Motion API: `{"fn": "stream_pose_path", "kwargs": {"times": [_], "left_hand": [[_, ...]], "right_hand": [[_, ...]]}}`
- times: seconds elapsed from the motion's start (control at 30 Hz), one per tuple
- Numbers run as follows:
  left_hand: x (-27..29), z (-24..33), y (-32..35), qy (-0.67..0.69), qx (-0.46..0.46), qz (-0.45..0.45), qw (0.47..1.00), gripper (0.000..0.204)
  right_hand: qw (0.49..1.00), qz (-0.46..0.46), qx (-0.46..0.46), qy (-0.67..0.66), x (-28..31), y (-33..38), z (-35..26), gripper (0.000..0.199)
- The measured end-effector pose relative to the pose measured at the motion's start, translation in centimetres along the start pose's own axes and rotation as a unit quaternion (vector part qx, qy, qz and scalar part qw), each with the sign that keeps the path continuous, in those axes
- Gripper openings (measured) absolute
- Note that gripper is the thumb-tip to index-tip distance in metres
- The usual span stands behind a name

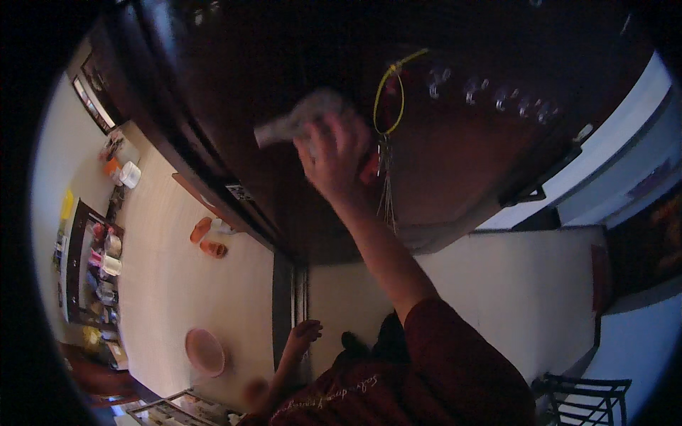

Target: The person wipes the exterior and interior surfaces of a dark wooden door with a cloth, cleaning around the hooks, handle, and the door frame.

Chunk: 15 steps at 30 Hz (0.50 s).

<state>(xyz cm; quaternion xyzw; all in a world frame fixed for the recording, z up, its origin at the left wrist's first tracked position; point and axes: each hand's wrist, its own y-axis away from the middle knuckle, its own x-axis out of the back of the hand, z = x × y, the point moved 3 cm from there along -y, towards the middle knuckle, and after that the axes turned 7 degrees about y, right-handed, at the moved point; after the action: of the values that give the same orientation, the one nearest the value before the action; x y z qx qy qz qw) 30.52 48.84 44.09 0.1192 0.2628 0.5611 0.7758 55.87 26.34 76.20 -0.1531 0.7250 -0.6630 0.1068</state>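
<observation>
A dark brown door point(440, 184) fills the upper part of the view. My right hand point(334, 153) is raised to its surface and closed around a greyish cloth point(312, 113), slightly blurred. Just right of that hand, a yellow loop point(401, 106) hangs with thin pale strands point(387, 192) below it. A small red piece shows between the hand and the strands. Low near my body, my left hand point(305, 332) is away from the door, its fingers loosely curled with nothing visible in them.
Several clear hooks point(471, 91) run along the door, and a dark handle point(529, 195) sits at its right edge. Orange slippers point(206, 238) and a pink basin point(204, 351) are on the floor at left. A cluttered shelf point(89, 263) lines the left wall; a dark rack point(586, 397) stands lower right.
</observation>
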Motion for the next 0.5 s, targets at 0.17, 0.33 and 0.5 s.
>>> {"fn": "stream_pose_path", "kwargs": {"times": [0.17,0.33,0.5], "left_hand": [[0.5,-1.3,0.9,0.053,0.071,-0.025,0.996,0.028],[-1.5,3.0,-2.3,-0.072,-0.007,-0.005,0.997,0.03],[-13.8,21.4,-7.0,-0.075,-0.15,-0.078,0.983,0.032]], "right_hand": [[0.969,-0.24,-0.059,-0.025,1.6,22.0,2.3,0.034],[0.791,-0.394,-0.373,-0.283,8.5,32.1,4.6,0.032],[0.783,-0.219,-0.503,-0.293,19.1,19.3,11.7,0.034]]}}
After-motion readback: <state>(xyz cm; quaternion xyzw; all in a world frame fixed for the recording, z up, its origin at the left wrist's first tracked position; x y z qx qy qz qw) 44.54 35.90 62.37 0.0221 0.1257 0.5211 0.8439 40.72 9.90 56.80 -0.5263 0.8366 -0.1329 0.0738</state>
